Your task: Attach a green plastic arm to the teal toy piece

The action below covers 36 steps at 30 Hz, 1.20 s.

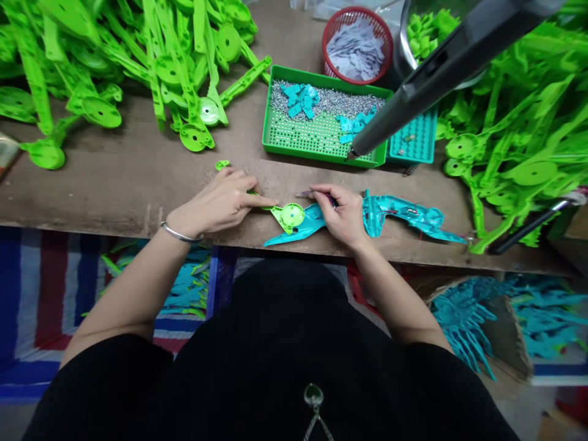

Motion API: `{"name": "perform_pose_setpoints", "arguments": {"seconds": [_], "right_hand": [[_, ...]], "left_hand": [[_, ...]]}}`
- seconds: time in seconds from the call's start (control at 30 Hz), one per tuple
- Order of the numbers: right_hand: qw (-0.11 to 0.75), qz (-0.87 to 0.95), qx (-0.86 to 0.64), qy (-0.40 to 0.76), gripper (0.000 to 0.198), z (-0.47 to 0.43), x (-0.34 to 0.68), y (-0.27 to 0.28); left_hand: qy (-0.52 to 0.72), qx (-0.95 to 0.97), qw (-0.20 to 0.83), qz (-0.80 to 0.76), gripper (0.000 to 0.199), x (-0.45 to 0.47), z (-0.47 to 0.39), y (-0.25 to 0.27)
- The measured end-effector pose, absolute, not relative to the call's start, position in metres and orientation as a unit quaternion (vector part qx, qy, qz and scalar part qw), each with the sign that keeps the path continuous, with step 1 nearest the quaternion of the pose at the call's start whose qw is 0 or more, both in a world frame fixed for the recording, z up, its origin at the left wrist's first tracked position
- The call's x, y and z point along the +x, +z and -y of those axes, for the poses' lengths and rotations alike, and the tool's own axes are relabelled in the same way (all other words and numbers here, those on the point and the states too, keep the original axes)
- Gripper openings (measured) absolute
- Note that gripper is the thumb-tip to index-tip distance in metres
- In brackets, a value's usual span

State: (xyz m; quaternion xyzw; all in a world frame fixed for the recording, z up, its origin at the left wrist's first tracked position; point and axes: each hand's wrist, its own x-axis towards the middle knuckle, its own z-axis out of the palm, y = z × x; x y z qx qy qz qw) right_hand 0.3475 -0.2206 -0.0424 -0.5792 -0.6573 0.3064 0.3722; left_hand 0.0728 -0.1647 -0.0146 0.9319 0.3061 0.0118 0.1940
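My left hand [227, 199] is closed over a lime-green plastic arm with a round disc end [293, 214], its index finger stretched toward the disc. Much of that arm is hidden under the hand. The disc end lies over the left part of a teal plastic shell [404, 207], whose right part has thin red wires in it. My right hand [343, 214] is closed above the shell's middle. Between its thumb and fingers is a thin, wire-like piece with a silvery tip [303, 194] and a purplish part; its exact kind is unclear.
A dark power screwdriver [413, 86] hangs over a green basket [321, 156] of screws and small teal pieces. Beside it stand a teal tray [429, 156] and a red basket [327, 46] of grey pieces. Lime-green parts are heaped left [98, 110] and right [535, 174].
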Motion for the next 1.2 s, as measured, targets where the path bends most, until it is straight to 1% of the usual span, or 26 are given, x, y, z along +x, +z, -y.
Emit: {"name": "perform_pose_setpoints", "arguments": {"seconds": [0.13,0.27,0.3,0.37,0.4,0.43,0.47,0.53,0.6,0.73,0.8,0.9,1.0,1.13,1.2], "right_hand": [[0.37,0.661,-0.578,0.304,0.018,0.22,0.347,-0.041],[0.368,0.656,-0.585,0.304,0.018,0.22,0.345,-0.041],[0.371,0.654,-0.585,0.304,0.018,0.221,0.344,-0.042],[0.376,0.651,-0.587,0.3,0.018,0.221,0.344,-0.044],[0.376,0.65,-0.59,0.298,0.019,0.222,0.344,-0.045],[0.373,0.649,-0.592,0.299,0.019,0.222,0.344,-0.045],[0.368,0.647,-0.594,0.304,0.019,0.222,0.345,-0.043],[0.345,0.653,-0.591,0.324,0.02,0.22,0.348,-0.032],[0.312,0.675,-0.576,0.338,0.02,0.216,0.349,-0.012],[0.256,0.725,-0.517,0.375,0.019,0.205,0.342,0.033],[0.245,0.731,-0.486,0.412,0.019,0.2,0.335,0.043],[0.236,0.724,-0.467,0.449,0.02,0.194,0.326,0.038],[0.232,0.705,-0.481,0.466,0.021,0.193,0.321,0.025],[0.23,0.691,-0.492,0.477,0.02,0.192,0.314,0.017],[0.23,0.689,-0.485,0.486,0.023,0.191,0.312,0.016]], "left_hand": [[0.042,0.929,0.183,-0.318,0.048,0.074,0.165,-0.02],[0.057,0.929,0.168,-0.324,0.036,0.08,0.182,-0.015],[0.068,0.928,0.169,-0.324,0.042,0.081,0.189,-0.013],[0.09,0.923,0.176,-0.331,0.07,0.084,0.204,-0.013],[0.099,0.918,0.179,-0.339,0.08,0.085,0.211,-0.014],[0.104,0.913,0.181,-0.349,0.085,0.086,0.218,-0.016],[0.107,0.909,0.182,-0.359,0.085,0.087,0.224,-0.017],[0.115,0.9,0.189,-0.375,0.08,0.089,0.232,-0.018],[0.14,0.885,0.202,-0.396,0.071,0.094,0.235,-0.016],[0.197,0.83,0.186,-0.488,0.037,0.11,0.236,-0.008],[0.203,0.81,0.182,-0.52,0.027,0.116,0.235,-0.007],[0.218,0.787,0.224,-0.533,0.024,0.118,0.236,-0.007],[0.241,0.757,0.282,-0.538,0.014,0.114,0.241,-0.008],[0.229,0.757,0.292,-0.538,0.015,0.11,0.244,-0.011],[0.246,0.748,0.296,-0.541,0.019,0.11,0.244,-0.014]]}}
